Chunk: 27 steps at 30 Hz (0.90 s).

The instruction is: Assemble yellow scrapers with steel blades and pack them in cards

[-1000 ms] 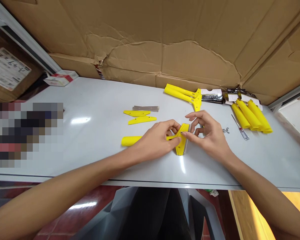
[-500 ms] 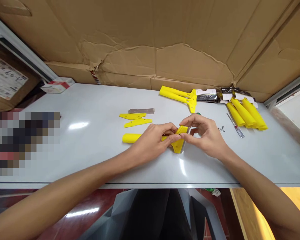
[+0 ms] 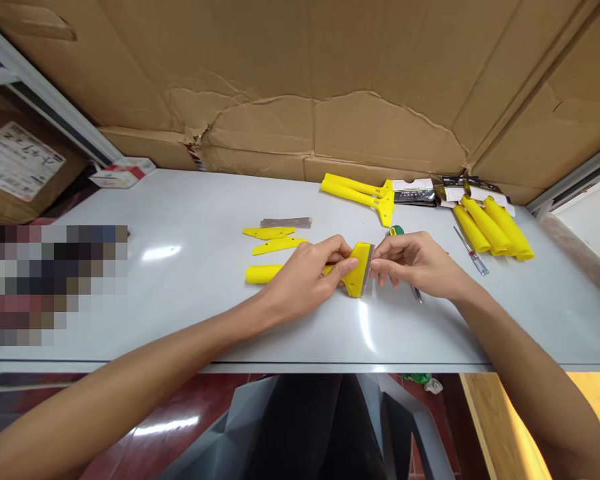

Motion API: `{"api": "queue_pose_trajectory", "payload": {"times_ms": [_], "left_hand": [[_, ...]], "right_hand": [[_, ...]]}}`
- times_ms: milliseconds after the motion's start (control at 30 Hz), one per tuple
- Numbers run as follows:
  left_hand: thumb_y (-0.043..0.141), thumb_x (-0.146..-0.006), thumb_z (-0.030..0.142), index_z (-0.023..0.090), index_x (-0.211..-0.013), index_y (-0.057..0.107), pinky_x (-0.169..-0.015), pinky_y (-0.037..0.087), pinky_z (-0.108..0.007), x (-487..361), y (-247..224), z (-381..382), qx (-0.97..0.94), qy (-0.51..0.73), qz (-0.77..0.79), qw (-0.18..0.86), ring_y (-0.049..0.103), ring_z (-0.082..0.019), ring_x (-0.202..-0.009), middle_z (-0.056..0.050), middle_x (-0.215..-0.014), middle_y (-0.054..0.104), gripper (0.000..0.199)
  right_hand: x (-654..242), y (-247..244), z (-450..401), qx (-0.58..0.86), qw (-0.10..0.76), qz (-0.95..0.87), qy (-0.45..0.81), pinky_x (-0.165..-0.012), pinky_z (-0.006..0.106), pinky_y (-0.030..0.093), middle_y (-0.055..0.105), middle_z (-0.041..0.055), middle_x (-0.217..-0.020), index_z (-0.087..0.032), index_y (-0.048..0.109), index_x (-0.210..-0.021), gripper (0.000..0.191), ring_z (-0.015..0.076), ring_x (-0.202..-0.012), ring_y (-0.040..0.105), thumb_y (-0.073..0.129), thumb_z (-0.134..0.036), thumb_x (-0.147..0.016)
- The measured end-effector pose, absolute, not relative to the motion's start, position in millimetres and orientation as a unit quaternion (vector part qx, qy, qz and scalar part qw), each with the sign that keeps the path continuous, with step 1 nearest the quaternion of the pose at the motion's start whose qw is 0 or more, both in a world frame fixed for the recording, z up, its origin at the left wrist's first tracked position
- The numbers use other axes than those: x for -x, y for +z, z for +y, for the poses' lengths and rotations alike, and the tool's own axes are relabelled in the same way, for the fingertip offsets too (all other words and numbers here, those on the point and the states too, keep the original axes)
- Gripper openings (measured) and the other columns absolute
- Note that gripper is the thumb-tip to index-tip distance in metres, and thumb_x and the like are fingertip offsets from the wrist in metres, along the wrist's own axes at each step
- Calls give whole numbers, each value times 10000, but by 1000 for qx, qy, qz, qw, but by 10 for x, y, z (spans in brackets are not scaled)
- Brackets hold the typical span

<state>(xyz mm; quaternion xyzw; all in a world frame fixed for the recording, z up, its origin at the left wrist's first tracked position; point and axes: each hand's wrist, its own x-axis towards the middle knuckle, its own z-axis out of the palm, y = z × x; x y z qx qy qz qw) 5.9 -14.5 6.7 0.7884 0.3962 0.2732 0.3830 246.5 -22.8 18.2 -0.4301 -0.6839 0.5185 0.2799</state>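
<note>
My left hand is closed around the neck of a yellow scraper. Its thumb lies on the scraper's head, and the round handle reaches out to the left. Along the head's right edge runs a thin grey metal blade. My right hand pinches this blade between thumb and fingertips near its upper half. Partly under my right hand is a screwdriver with a green handle; its middle is hidden. Two loose yellow plates and several grey blades lie beyond my left hand.
Yellow scrapers lie at the back beside black and white packaging. More yellow handles and a clear-handled screwdriver are on the right. A red and white box sits back left. Cardboard walls the back.
My right hand has come down from the top of the scraper's head to the blade edge. The left thumb has drawn back slightly, and the screwdriver's tip now shows under my right hand.
</note>
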Motion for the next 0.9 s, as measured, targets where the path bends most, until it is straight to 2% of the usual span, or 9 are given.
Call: {"api": "queue_pose_trajectory", "payload": {"times_ms": [167, 300, 400, 467, 533, 600, 700, 800, 900], "left_hand": [[522, -1027, 378, 223, -892, 503, -665, 438, -296, -51, 83, -139, -789, 265, 407, 376, 635, -146, -741, 23, -834, 698, 206], [506, -1033, 350, 227, -893, 476, -633, 416, -296, -35, 61, -134, -824, 274, 390, 305, 586, -135, -673, 22, -829, 670, 189], [487, -1042, 285, 219, -954, 494, -653, 464, -306, -24, -52, -82, -875, 305, 325, 186, 612, -156, -713, -10, -869, 693, 110], [442, -1048, 224, 201, -988, 516, -749, 536, -339, -21, -161, -12, -911, 326, 240, 75, 661, -192, -841, -73, -971, 723, 98], [425, -1043, 173, 196, -956, 526, -826, 564, -376, -25, -259, 76, -931, 327, 154, -44, 666, -215, -903, -116, -1012, 730, 136], [450, -1029, 148, 200, -898, 528, -812, 566, -382, -38, -319, 161, -937, 313, 93, -125, 657, -215, -858, -120, -986, 732, 161], [491, -1020, 161, 198, -849, 548, -795, 565, -376, -70, -335, 248, -946, 271, 39, -171, 655, -213, -839, -125, -988, 737, 184], [508, -1017, 198, 204, -833, 574, -800, 576, -370, -94, -314, 284, -962, 237, 20, -135, 665, -208, -857, -114, -988, 740, 196], [531, -1004, 216, 214, -820, 579, -801, 588, -371, -88, -301, 291, -967, 242, 31, -69, 677, -207, -869, -106, -977, 744, 190]], "right_hand": [[-2445, 221, -243, 459, 283, -701, 467, -557, 258, 503, 760, 31, -790, -197, 764, -890, 300, 143, -637, 662, 775, -497, -884], [-2583, 297, -168, 604, 285, -716, 203, -593, 303, 421, 712, 41, -675, -188, 742, -810, 388, 156, -575, 601, 633, -527, -966], [-2713, 252, -92, 696, 175, -695, 31, -626, 326, 369, 726, 53, -691, -223, 757, -1070, 379, 245, -705, 647, 611, -553, -958], [-2771, 191, -54, 697, 102, -708, 48, -641, 328, 382, 748, 55, -747, -247, 669, -1339, 522, 294, -806, 670, 648, -563, -923], [-2796, 151, -28, 670, 86, -732, 93, -669, 331, 422, 748, 46, -782, -252, 596, -1444, 592, 281, -823, 674, 682, -463, -898], [-2791, 155, -17, 649, 131, -735, 142, -682, 327, 458, 724, 26, -791, -245, 611, -1417, 579, 230, -746, 666, 705, -341, -853], [-2740, 227, -36, 617, 316, -671, 264, -532, 298, 444, 666, -13, -785, -277, 573, -1402, 576, 153, -545, 593, 697, -320, -841], [-2649, 284, -91, 531, 493, -590, 356, -415, 279, 406, 639, -40, -794, -352, 453, -1417, 562, 131, -463, 556, 659, -358, -894], [-2547, 267, -149, 494, 545, -573, 362, -439, 288, 476, 657, -34, -845, -375, 409, -1389, 558, 133, -499, 605, 689, -402, -907]]}}
